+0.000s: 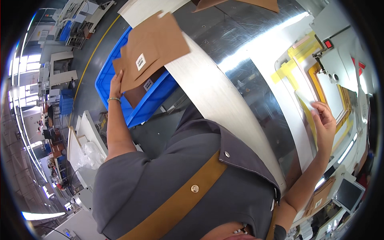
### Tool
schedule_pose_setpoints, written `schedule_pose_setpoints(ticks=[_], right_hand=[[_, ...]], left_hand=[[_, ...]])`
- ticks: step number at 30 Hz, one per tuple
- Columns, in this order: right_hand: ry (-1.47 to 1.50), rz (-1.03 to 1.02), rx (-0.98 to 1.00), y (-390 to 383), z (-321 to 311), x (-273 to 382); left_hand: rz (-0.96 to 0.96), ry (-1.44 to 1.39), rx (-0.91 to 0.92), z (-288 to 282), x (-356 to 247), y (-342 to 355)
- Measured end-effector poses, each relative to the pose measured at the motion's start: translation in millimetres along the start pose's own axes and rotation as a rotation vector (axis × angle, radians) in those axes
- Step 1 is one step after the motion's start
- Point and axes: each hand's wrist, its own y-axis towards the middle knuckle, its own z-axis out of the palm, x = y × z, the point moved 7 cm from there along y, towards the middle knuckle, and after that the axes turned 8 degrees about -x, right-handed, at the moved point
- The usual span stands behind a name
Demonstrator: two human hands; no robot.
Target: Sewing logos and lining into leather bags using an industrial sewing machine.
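Observation:
My left hand (116,84) is closed on the edge of a brown fabric piece (158,50) with a white printed label, which hangs over a blue plastic bin (154,102). Inside the bin lies another brown piece (136,94), partly covered, also bearing a label. Out to the right, my right hand (325,122) has its thumb and fingers pinched on the edge of a pale, yellow-edged plastic sheet (306,100). This sheet stands tilted up beside a yellow frame (340,108) under the machine's head.
A sewing machine head (334,70) with a red button overhangs the frame. A pale board edge (224,84) curves between me and the shiny metal table (248,80). More brown pieces (240,3) lie at the far side. A dark screen (348,195) stands at lower right.

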Motion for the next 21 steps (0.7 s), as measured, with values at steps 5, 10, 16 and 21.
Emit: schedule_pose_setpoints(ticks=[5, 10, 16, 21], right_hand=[[-0.074, -0.007, 0.064, -3.6, -5.4, 10.2], [-0.165, 0.017, 0.064, -8.3, -9.5, 15.7], [-0.110, 0.002, 0.095, -15.2, -24.5, 14.9], [-0.006, 0.135, 0.003, -20.1, -78.9, -24.3]], left_hand=[[-0.268, 0.251, -0.039, -71.2, 124.9, 6.4], [0.035, 1.193, 0.024, -77.5, 160.9, 45.3], [0.037, 0.885, -0.234, -74.5, 164.4, 65.8], [0.093, 0.552, -0.265, -90.6, 154.0, 62.5]])
